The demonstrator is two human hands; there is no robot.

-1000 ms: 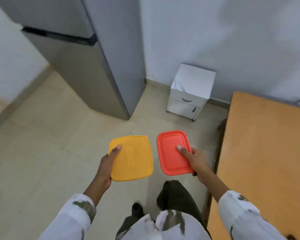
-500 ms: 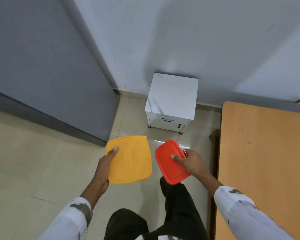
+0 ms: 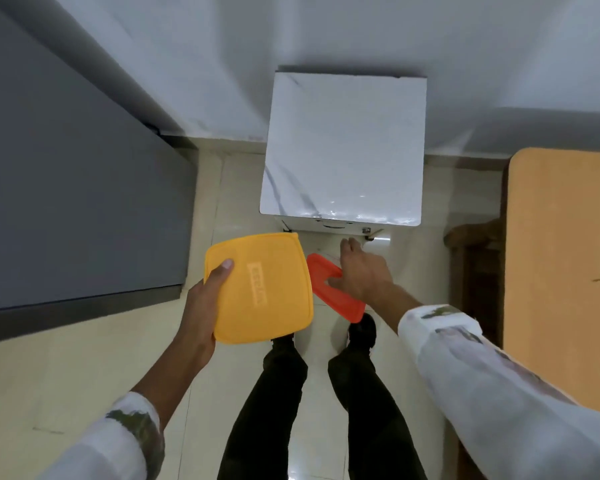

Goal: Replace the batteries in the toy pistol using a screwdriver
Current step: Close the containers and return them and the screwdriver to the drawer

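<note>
My left hand (image 3: 201, 306) grips a square yellow lidded container (image 3: 260, 289) by its left edge, thumb on the lid. My right hand (image 3: 362, 271) holds a smaller red lidded container (image 3: 340, 299) with the thumb on top, while its fingers stretch forward toward the front of the small white cabinet (image 3: 343, 147). Both containers hang above the floor in front of that cabinet. No toy pistol, batteries or screwdriver can be made out.
The white marble-topped cabinet stands against the wall, its drawer front just visible at the lower edge. A grey fridge (image 3: 70, 202) is on the left. A wooden table (image 3: 565, 254) fills the right side. My legs and shoes (image 3: 361, 334) stand on the tiled floor.
I have walked closer to the white cabinet and now look down on it. My right hand has tilted the red container and reached forward toward the cabinet front.
</note>
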